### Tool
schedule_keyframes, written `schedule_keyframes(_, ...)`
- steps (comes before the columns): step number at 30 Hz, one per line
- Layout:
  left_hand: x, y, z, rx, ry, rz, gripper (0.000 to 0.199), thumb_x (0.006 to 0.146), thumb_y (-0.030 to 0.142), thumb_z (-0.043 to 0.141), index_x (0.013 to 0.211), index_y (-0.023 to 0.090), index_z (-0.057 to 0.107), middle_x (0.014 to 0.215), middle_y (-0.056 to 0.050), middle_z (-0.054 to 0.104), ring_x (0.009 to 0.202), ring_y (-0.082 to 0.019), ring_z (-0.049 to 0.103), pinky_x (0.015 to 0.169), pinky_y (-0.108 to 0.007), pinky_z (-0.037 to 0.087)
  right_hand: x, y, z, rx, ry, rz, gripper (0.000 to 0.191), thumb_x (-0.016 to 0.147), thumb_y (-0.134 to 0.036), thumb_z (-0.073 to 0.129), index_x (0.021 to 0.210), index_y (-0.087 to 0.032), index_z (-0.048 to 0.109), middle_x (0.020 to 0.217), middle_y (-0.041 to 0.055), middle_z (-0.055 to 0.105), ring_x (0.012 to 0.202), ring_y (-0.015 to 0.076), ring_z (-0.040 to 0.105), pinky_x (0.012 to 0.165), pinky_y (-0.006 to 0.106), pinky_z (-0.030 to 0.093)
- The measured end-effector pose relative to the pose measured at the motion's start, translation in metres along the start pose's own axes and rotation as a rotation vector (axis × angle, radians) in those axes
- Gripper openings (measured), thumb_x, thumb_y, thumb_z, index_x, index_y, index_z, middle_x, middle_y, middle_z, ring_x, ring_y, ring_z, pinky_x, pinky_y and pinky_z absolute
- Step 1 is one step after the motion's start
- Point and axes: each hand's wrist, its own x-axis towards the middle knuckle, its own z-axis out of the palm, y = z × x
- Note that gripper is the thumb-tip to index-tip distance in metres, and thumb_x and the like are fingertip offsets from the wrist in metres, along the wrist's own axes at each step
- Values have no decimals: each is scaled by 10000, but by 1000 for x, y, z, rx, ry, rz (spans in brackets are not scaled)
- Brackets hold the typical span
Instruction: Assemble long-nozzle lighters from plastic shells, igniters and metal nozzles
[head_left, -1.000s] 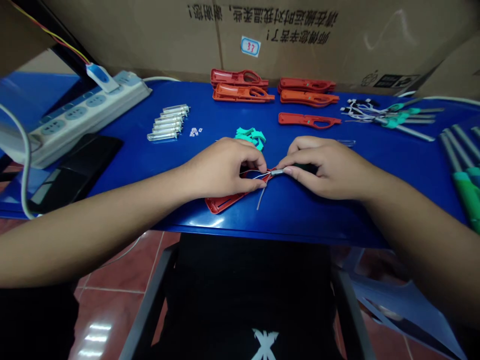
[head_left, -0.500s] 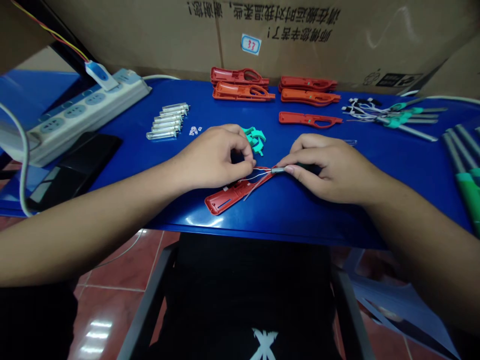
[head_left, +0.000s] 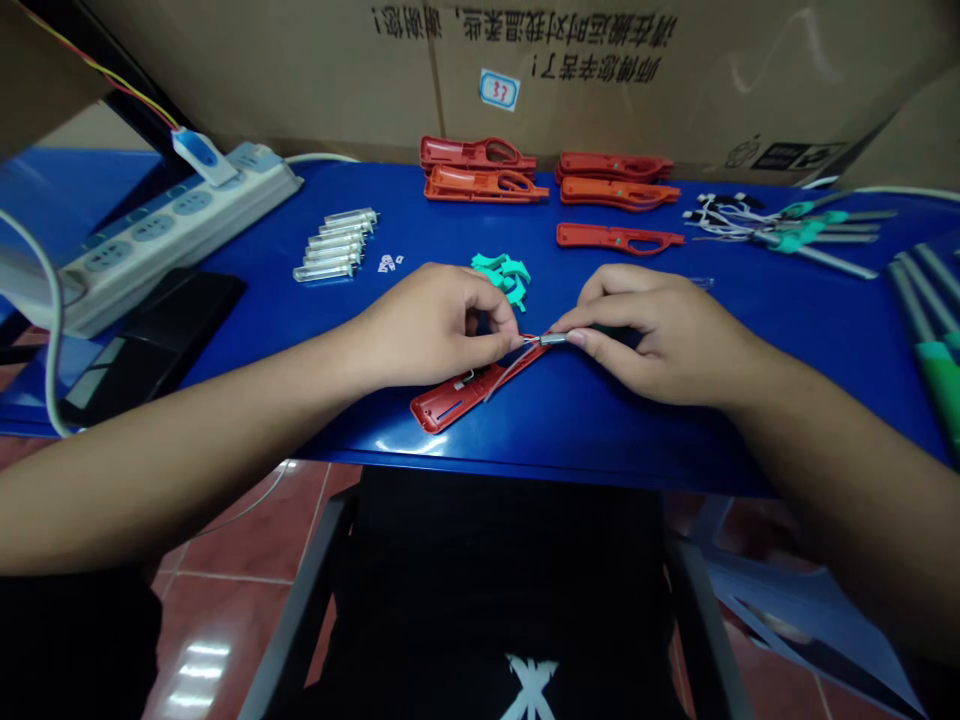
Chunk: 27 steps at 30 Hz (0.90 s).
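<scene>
A red lighter housing half (head_left: 450,401) lies at an angle on the blue table, its inner side facing up. Over its upper end, my right hand (head_left: 660,335) pinches a metal tube (head_left: 553,339) between thumb and forefinger. White wires (head_left: 529,341) come out of the tube's left end, and my left hand (head_left: 457,325) is closed on them with thumb and fingertips right beside the tube. A thin clear tube (head_left: 501,380) runs slantwise across the housing half. Just beyond my left hand sits a small heap of turquoise triggers (head_left: 511,278).
Red and orange housing halves (head_left: 487,184) are stacked at the back, more (head_left: 619,238) to their right. Clear fuel tanks (head_left: 328,258) and small white pieces (head_left: 388,263) lie left. Metal tubes with wires (head_left: 810,235) lie right. A power strip (head_left: 187,220) and black phone (head_left: 154,335) stand left.
My left hand has slid a little right along the white wires, up close to the metal tube. More of the turquoise heap shows. My right hand has barely moved.
</scene>
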Motion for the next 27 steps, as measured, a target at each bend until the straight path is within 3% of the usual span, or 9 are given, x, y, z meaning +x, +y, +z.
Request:
schedule_keyframes(5,2,-1,7,-70,-1,-32,194,860,360,671,854,193,768,646,19,683,531,-91,557,518,-234,383,0,1,1,8,-8,-12,284,942,-300,529,1070,-214,768,912,66,624,811,206,611,743,364,477)
schedule_keyframes(9,2,-2,8,10,42,33,242,878,410,663,928,198,768,760,-7,710,640,-112,604,582,-236,421,1,5,2,-11,-2,-2,282,935,-314,535,1065,-224,770,908,63,633,806,209,606,736,360,471)
schedule_keyframes(11,1,-2,7,71,62,58,356,820,490,721,1009,190,752,850,-28,714,726,-133,623,630,-242,442,1,7,2,-25,-2,4,279,935,-317,537,1064,-233,769,909,59,632,812,208,605,735,355,470)
schedule_keyframes(14,1,-3,5,118,2,49,535,701,549,812,1078,180,724,891,-32,707,770,-151,628,668,-249,456,2,11,2,-32,-14,7,282,940,-311,534,1069,-226,768,923,63,628,827,204,611,742,350,472)
schedule_keyframes(18,1,-3,3,151,-74,66,417,723,452,813,1049,206,727,923,-17,712,799,-148,635,705,-248,461,4,13,2,-32,-24,5,277,933,-319,546,1082,-248,769,943,64,631,850,211,615,754,358,475)
schedule_keyframes(27,1,-3,2,126,-69,96,369,751,396,792,1054,203,713,945,-18,723,819,-149,650,733,-248,468,1,16,1,-41,-25,15,267,918,-335,572,1076,-279,779,921,51,636,822,203,607,720,349,470)
